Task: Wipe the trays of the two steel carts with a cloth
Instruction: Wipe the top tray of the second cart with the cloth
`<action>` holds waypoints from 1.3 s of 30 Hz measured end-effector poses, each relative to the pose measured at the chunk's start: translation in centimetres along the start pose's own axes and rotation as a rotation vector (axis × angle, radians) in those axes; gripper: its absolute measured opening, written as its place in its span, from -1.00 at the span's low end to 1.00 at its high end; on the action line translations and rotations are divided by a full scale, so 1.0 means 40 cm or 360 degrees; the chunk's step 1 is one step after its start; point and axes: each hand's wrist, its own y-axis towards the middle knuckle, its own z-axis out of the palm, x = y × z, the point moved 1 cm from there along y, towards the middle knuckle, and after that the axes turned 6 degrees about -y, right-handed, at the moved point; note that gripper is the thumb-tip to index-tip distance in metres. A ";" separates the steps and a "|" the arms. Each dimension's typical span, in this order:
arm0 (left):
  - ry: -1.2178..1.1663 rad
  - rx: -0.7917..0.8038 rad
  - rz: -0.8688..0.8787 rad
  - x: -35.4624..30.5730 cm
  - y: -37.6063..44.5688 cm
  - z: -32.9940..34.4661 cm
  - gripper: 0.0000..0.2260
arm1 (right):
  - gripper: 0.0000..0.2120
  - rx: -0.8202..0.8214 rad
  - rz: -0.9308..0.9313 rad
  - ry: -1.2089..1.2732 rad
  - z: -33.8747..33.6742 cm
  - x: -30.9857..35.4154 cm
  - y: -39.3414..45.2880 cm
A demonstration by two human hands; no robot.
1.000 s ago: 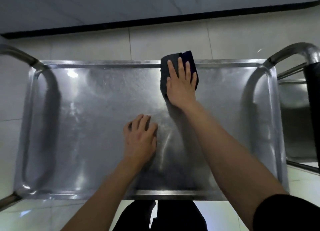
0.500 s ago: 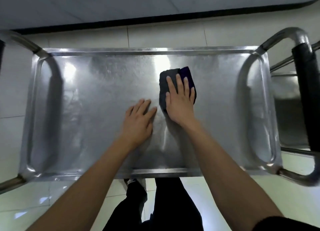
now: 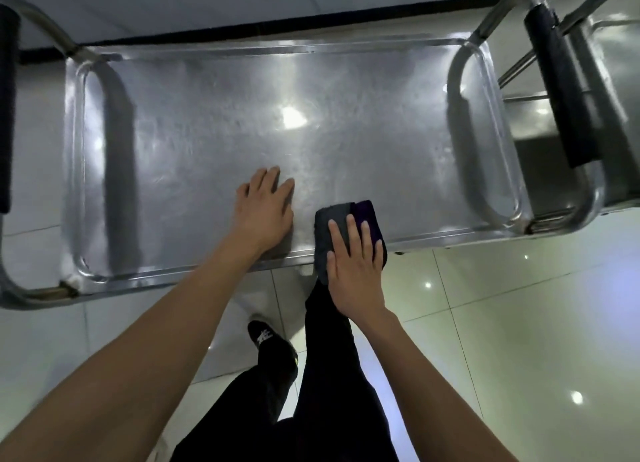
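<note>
At the near rim: the right hand (image 3: 355, 271) presses a dark folded cloth (image 3: 341, 224) flat-fingered over the front edge of the steel tray (image 3: 194, 122), part of the cloth hanging past the lip toward the person.
Left hand: the left hand (image 3: 265, 212) rests palm-down on the tray just left of the cloth, fingers straight and spread, holding nothing.
Edges: a raised rim runs all round the tray; the tubular cart frame (image 3: 588, 198) curves around both short ends, with a black-sleeved handle (image 3: 557, 83) over the right end.
Open room: bare steel stretches left, right and far of both hands, out to the rounded corners.
Second cart: its tray (image 3: 616, 90) stands just beyond the right handle, cut off by the picture's edge.
Hard to make out: glare spots wash out the tray's centre; the cloth's near end is lost against the black trousers (image 3: 311, 392); a dark handle (image 3: 5, 108) at far left is cropped.
Floor: glossy pale tiles (image 3: 519, 323) lie beneath, one shoe (image 3: 266, 340) showing.
</note>
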 end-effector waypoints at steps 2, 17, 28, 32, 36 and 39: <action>0.0007 0.0019 0.0006 0.006 -0.007 0.002 -0.54 | -0.47 -0.0006 0.0018 -0.0005 -0.004 0.011 0.001; -0.0133 -0.0255 -0.0129 0.060 0.139 -0.034 -0.72 | -0.46 -0.0053 -0.0153 0.0095 -0.038 0.063 0.338; -0.0214 -0.0557 -0.0245 0.064 0.200 -0.059 -0.85 | -0.44 0.0016 -0.0322 0.0178 -0.191 0.203 0.909; -0.0269 -0.0580 -0.0217 0.058 0.197 -0.063 -0.83 | -0.43 -0.0010 -0.0363 0.0165 -0.200 0.240 0.964; -0.0284 -0.0549 -0.0171 0.068 0.190 -0.071 -0.78 | -0.44 -0.0034 -0.0355 0.0152 -0.196 0.247 0.956; -0.0253 -0.0454 -0.0090 0.088 0.173 -0.068 -0.69 | -0.45 -0.0002 -0.0359 0.0136 -0.188 0.235 0.915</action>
